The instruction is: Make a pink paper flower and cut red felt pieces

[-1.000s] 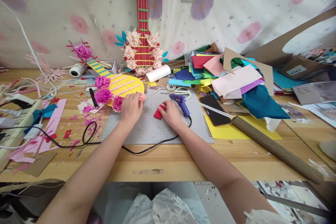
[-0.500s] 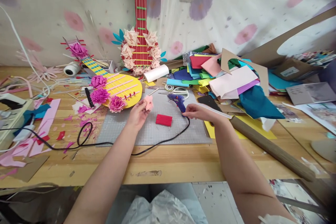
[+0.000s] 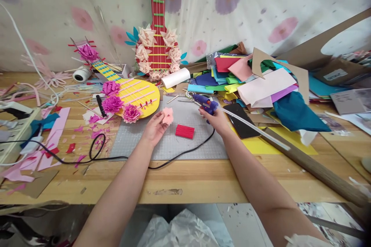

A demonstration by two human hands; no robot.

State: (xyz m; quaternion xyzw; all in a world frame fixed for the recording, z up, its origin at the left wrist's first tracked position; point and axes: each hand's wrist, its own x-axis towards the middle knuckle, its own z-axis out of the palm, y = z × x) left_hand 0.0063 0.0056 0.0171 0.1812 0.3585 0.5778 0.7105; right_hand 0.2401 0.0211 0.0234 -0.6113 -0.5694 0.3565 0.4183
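Between the fingertips of my left hand (image 3: 154,126) is a pale pink paper flower (image 3: 167,116), raised over the grey cutting mat (image 3: 133,142). My right hand (image 3: 218,120) is wrapped round the handle of a blue hot glue gun (image 3: 206,104), its nozzle pointing left. A long clear glue stick (image 3: 257,130) juts from the gun's back, and a black cord (image 3: 185,155) runs from it to the left. On the mat, below and between both hands, lies a small red crepe paper piece (image 3: 184,131).
A yellow paper guitar (image 3: 145,92) with magenta flowers lies at the left; a red one (image 3: 158,48) leans on the curtain behind. Coloured paper (image 3: 261,85) is heaped at the right. A black phone (image 3: 242,120) and a brown roll (image 3: 315,168) lie right of my hand.
My right hand has closed fully round the glue gun and lifted it, turning its nozzle left. The pink flower stays in my left hand. The whole view has shifted slightly.
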